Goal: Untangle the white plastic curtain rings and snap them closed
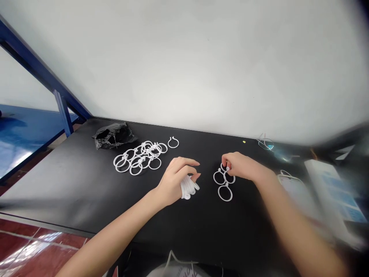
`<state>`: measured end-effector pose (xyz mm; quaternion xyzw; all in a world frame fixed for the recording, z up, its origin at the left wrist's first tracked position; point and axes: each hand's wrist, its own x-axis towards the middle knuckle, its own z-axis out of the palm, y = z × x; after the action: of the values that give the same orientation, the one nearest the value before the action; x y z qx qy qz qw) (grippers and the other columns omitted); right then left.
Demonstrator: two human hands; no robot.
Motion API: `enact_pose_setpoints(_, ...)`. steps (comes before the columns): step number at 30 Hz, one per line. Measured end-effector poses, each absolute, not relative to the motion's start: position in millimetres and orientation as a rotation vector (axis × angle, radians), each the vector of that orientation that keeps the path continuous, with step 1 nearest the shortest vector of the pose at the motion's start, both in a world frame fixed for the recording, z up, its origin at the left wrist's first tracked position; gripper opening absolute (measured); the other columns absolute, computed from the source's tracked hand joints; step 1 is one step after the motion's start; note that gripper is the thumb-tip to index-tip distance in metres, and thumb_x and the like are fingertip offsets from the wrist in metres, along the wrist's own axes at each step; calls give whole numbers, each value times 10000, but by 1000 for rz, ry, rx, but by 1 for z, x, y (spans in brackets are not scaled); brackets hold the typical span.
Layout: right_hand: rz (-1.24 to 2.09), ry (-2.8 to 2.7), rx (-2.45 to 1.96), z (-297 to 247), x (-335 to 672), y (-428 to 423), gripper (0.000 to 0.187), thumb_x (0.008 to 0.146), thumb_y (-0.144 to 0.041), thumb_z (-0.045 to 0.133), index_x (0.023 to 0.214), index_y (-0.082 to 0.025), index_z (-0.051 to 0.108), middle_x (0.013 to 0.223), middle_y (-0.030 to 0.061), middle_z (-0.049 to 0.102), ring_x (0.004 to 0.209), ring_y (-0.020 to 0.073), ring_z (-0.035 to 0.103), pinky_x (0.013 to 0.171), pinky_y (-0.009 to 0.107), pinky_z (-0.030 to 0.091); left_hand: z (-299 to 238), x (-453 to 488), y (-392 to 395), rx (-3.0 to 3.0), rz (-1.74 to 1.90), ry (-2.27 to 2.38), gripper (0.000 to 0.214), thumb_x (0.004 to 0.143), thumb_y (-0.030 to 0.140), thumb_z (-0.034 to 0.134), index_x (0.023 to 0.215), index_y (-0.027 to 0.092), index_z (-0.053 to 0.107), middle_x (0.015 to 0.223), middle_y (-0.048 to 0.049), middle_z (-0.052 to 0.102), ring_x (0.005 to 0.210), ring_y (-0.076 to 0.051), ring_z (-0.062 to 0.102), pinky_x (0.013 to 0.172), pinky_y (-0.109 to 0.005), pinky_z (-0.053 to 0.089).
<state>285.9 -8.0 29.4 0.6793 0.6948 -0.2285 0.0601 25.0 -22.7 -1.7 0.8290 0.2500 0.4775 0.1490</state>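
My left hand [175, 181] is curled round a stack of white plastic rings [188, 188] that sticks out below the fingers. My right hand [240, 165] pinches one white ring [225, 168] at the top of a small cluster of white rings [225, 192] lying flat on the black table [86, 192]. A pile of several loose white rings [140, 157] lies to the left of my left hand. One open ring [173, 142] sits apart, beyond the pile.
A crumpled black plastic bag [113, 135] lies at the table's back left. Clear glasses [266, 144] rest at the back right, near a white wall. Blurred white papers or boxes [331, 192] lie on the right. A blue metal frame [62, 107] stands at the left.
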Motion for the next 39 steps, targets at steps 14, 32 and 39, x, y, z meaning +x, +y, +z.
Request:
enact_pose_setpoints(14,-1826,2332,1955,69,244,-21,215,786,-357,672,902,-183,620,669,-17,587,570,109,552,515,230,435,-3,24,-20,2463,1450,739,265,839,221,698,1050,191,541,1075,-100,645,949,-201,625,769,-340,516)
enact_pose_setpoints(32,-1834,2597,1556,75,227,-35,250,756,-331,746,968,-206,702,905,25,712,710,130,626,580,243,460,-1,20,-19,2177,1182,721,219,820,268,682,998,194,578,934,-52,687,865,-201,628,839,-369,464)
enact_pose_setpoints(39,-1687,2611,1692,80,239,-31,135,817,-328,686,834,-194,693,774,-1,678,631,99,571,564,231,438,2,19,-19,2082,1107,723,169,886,186,587,1051,195,624,956,-58,685,895,-189,621,829,-345,466)
